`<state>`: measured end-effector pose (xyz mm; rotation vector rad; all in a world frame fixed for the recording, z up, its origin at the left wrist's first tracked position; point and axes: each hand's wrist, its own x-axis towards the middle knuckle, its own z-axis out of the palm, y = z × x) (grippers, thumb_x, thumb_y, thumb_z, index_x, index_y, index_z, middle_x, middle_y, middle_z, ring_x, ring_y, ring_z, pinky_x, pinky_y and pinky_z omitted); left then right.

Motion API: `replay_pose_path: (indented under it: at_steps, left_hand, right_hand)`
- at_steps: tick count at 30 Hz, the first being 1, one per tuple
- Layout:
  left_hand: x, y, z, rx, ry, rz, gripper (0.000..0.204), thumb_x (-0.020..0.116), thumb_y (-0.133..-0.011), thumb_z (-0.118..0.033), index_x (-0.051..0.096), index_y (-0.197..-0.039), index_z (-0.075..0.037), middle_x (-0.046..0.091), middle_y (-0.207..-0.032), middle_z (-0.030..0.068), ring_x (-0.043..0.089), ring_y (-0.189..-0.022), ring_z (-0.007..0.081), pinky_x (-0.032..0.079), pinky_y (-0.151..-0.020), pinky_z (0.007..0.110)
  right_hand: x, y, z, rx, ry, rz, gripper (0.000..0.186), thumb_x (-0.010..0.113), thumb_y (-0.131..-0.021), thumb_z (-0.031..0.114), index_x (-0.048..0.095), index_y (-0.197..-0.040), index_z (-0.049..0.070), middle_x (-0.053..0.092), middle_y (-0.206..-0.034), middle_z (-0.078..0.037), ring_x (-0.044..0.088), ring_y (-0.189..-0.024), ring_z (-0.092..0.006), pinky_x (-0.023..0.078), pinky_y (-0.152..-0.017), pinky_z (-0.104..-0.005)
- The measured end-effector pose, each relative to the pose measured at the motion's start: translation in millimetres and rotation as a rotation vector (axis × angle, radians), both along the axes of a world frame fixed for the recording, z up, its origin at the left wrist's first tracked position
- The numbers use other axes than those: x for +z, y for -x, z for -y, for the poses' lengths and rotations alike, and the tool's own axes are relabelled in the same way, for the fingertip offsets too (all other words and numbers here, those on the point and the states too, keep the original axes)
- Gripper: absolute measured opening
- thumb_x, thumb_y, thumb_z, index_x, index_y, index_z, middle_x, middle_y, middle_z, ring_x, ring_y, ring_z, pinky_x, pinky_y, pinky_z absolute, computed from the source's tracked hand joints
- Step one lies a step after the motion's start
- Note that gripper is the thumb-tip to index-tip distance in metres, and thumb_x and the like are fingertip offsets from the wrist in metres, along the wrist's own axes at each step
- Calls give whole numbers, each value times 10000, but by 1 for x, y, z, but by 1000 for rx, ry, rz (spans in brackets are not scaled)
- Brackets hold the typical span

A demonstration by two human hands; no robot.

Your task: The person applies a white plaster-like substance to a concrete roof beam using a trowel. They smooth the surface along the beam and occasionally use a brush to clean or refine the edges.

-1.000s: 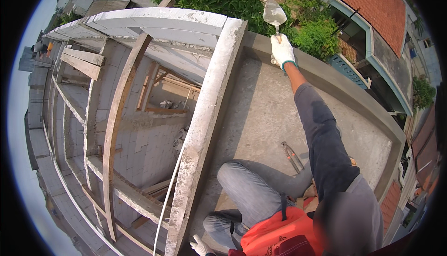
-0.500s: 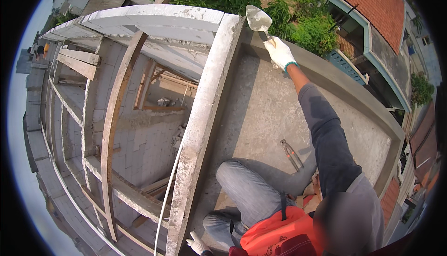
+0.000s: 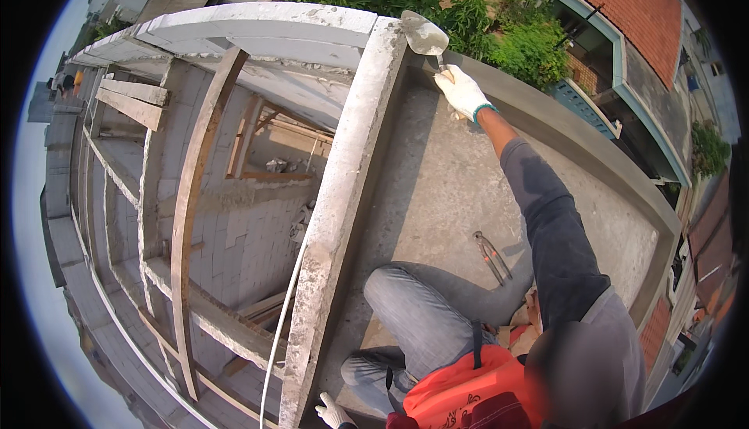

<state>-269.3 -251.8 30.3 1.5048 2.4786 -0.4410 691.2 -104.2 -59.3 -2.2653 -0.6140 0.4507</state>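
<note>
A metal trowel [image 3: 424, 34] with a broad, rounded, grey-smeared blade is held out at the far end of the long, pale, rough-topped concrete wall [image 3: 343, 179]. Its handle is wrapped by the right hand [image 3: 463, 93], in a white knit glove with a green cuff, to the right of that wall end; the blade lies beyond the grip and toward the wall. The long axis is slanted away from the body, the tip being pointed leftward at the wall's far corner; whether contact is made cannot be told. Beside the wall's near end, nothing is seen held in the white-gloved left hand [image 3: 333, 411], its fingers loosely parted.
</note>
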Motion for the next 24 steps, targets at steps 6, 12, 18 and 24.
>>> replay_pose_path:
  at_steps: [6,12,18,24]
  left_hand:
    - [9,-13,-2,74,-12,36,807,597,-1103,-636,626,-1439,98,680,-1389,366,632,-1335,504,513,-1147,516]
    - [8,-18,-2,15,44,44,775,577,-1125,-607,628,-1425,105,700,-1345,364,644,-1313,509,521,-1138,513]
    - [6,-20,-3,12,28,42,802,577,-1119,-620,621,-1428,119,694,-1357,370,640,-1322,511,520,-1143,513]
    - [7,-23,5,28,23,30,830,578,-1112,-634,613,-1431,132,687,-1370,376,637,-1331,513,519,-1148,513]
  right_hand:
    - [25,3,-3,-261,-179,-325,508,630,-1095,498,604,-1456,141,757,-1298,-233,695,-1231,-469,545,-1054,-509]
    - [8,2,-2,-108,-49,30,522,633,-1095,492,605,-1484,147,760,-1278,-242,700,-1229,-465,552,-1044,-523]
    - [-13,0,14,-27,15,128,571,605,-1098,522,570,-1528,149,763,-1293,-242,693,-1224,-506,541,-1044,-559]
    - [42,-16,10,-322,-61,-224,548,601,-1102,528,586,-1502,154,768,-1259,-233,745,-1137,-444,584,-954,-519]
